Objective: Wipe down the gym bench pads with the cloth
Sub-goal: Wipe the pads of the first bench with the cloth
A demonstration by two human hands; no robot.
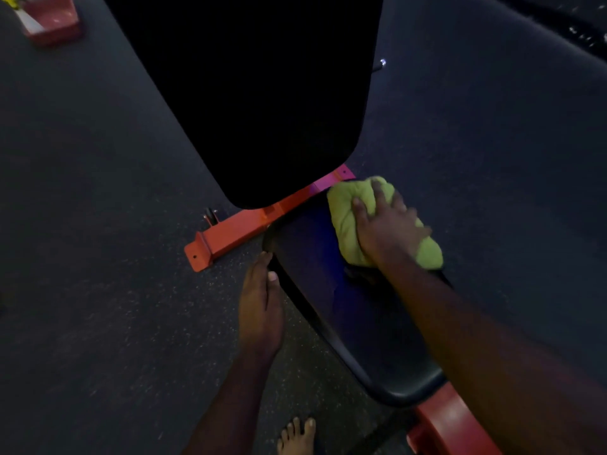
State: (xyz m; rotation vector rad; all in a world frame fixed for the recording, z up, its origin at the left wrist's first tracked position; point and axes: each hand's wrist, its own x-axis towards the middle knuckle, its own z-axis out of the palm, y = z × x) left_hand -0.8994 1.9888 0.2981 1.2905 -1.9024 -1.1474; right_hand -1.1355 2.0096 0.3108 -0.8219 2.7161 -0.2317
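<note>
The black seat pad (pixel 331 310) of the gym bench runs from the lower right up to the middle of the view. Beyond it rises the larger black back pad (pixel 249 103). A bunched yellow-green cloth (pixel 348 218) lies on the far end of the seat pad, and my right hand (pixel 384 231) grips it from above, fingers curled into the folds. My left hand (pixel 261 307) holds the seat pad's left edge, thumb on top and fingers tucked underneath out of sight.
An orange-red frame bar (pixel 236 231) crosses the floor under the gap between the pads. A red frame part (pixel 450 425) sits at the bench's near end. Dark speckled rubber floor (pixel 108 290) surrounds the bench. My bare foot (pixel 297 435) stands left of it. Another red base (pixel 52 21) lies far left.
</note>
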